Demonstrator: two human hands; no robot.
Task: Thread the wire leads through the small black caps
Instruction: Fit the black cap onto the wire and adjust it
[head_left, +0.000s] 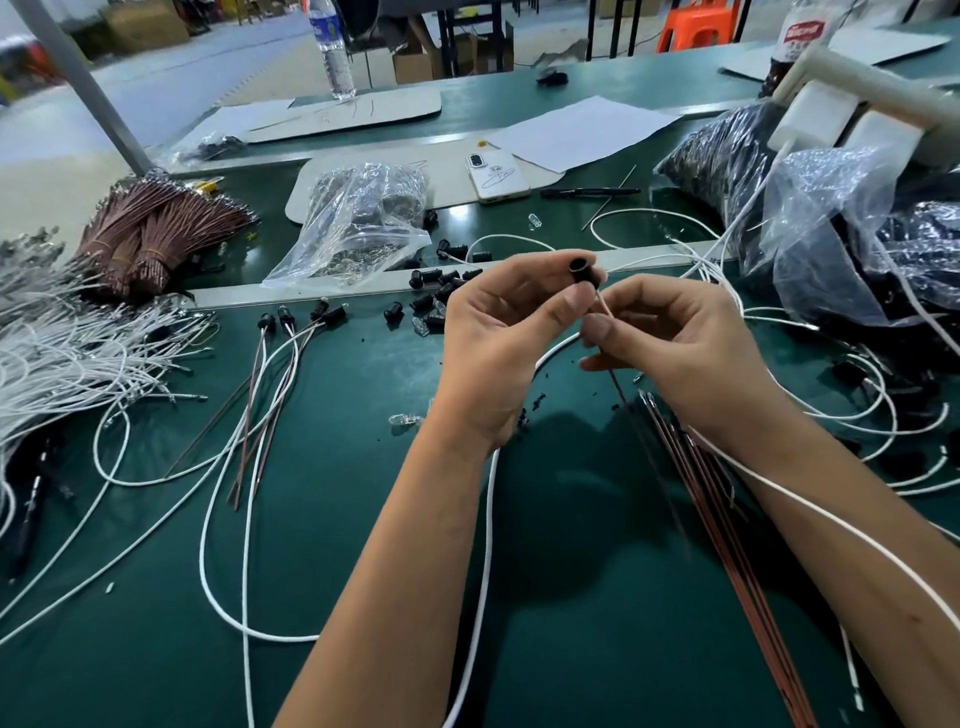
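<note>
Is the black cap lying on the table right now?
No: the left hand pinches the black cap above the table, while the right hand holds the wire lead.

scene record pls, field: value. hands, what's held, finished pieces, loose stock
left hand: pinches a small black plastic cap, open end up
right hand: grip on thin brown and white wire leads entering the cap from below
finished pieces: capped wire pairs lying left on the green mat
loose stock: black caps by the mat's far edge; bundled brown wires far left
</note>
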